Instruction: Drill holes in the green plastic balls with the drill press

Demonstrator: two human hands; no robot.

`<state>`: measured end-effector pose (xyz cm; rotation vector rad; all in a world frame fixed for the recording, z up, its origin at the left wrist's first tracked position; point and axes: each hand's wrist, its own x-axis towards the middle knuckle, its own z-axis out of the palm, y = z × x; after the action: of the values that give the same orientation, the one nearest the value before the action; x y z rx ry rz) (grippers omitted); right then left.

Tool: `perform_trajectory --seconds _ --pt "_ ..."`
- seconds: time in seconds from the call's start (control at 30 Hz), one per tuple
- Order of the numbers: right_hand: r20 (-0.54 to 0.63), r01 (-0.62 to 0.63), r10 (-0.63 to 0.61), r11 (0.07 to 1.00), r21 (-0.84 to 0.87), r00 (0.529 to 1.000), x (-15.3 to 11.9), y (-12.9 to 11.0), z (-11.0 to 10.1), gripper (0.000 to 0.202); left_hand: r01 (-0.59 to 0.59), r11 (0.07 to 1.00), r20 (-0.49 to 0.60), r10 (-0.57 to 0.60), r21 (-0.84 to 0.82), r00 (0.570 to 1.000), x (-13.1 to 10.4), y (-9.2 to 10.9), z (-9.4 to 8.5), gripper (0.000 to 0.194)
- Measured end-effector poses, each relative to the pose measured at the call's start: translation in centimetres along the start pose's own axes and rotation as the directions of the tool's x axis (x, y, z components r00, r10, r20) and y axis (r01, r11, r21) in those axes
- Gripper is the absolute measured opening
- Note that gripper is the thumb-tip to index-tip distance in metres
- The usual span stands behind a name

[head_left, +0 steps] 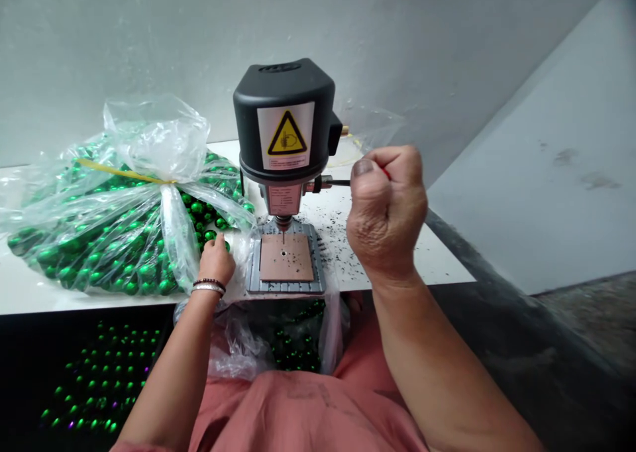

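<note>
A small black bench drill press (285, 127) stands in front of me, its thin bit (283, 235) pointing down at a brown square board (271, 266) with a hole in it. My right hand (387, 207) is a fist around the lever handle (340, 183) at the machine's right side; a bit of red shows between the fingers. My left hand (217, 264) is at the mouth of a clear plastic bag of shiny green balls (132, 253). Its fingers are closed, with a green ball (227, 246) at their edge. The fingertips are partly hidden.
Dark shavings (348, 240) are scattered on the white table (437, 263). A yellow tie (119, 171) binds the bag. Under the table edge, an open plastic bag (238, 346) holds more green balls. Rows of green balls (104, 372) lie at lower left. Walls stand behind and right.
</note>
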<state>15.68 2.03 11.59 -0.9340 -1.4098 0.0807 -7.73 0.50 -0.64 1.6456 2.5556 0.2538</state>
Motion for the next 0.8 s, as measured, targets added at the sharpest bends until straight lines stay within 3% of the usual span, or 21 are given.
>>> perform_trajectory --seconds 0.1,0.27,0.37,0.43,0.53,0.6,0.67,0.73,0.8 --pt "-0.002 -0.014 0.014 1.000 0.003 1.000 0.0 -0.1 0.0 0.014 -0.045 0.996 -0.074 0.039 -0.082 0.996 -0.2 -0.2 -0.4 0.051" --pt "-0.020 -0.001 0.001 1.000 0.001 1.000 0.0 -0.2 0.1 0.013 -0.108 0.981 0.024 0.114 -0.159 0.993 -0.6 -0.7 -0.3 0.046" --pt "-0.027 0.007 -0.007 1.000 0.003 1.000 0.0 -0.1 0.1 0.013 -0.149 0.971 0.008 0.153 -0.189 0.988 -0.6 -0.7 0.1 0.046" --pt "-0.027 0.011 -0.012 1.000 -0.002 1.000 -0.1 -0.1 0.1 0.014 -0.129 0.957 -0.028 0.126 -0.259 0.992 -0.5 -0.7 0.0 0.047" --pt "-0.029 0.032 -0.032 0.999 -0.019 0.999 -0.1 0.0 0.1 0.015 -0.048 0.882 -0.118 -0.009 -0.469 0.993 -0.7 -0.4 -0.9 0.049" --pt "-0.031 0.045 -0.046 0.999 -0.024 0.998 -0.1 0.1 0.2 0.015 -0.023 0.695 -0.082 -0.051 -0.719 0.995 -1.0 0.0 -1.9 0.046" --pt "-0.029 0.047 -0.048 0.999 -0.020 0.998 -0.1 0.1 0.2 0.015 0.078 0.360 0.088 0.011 -0.930 0.996 -1.6 0.7 -3.1 0.038" --pt "-0.027 0.044 -0.045 0.999 -0.012 0.999 -0.1 0.2 0.2 0.014 0.282 0.059 0.287 0.143 -0.958 0.947 -2.1 1.3 -3.9 0.032" --pt "-0.025 0.044 -0.044 0.999 -0.003 0.999 -0.1 0.2 0.1 0.014 0.446 -0.069 0.419 0.245 -0.892 0.875 -2.6 1.9 -4.2 0.027"
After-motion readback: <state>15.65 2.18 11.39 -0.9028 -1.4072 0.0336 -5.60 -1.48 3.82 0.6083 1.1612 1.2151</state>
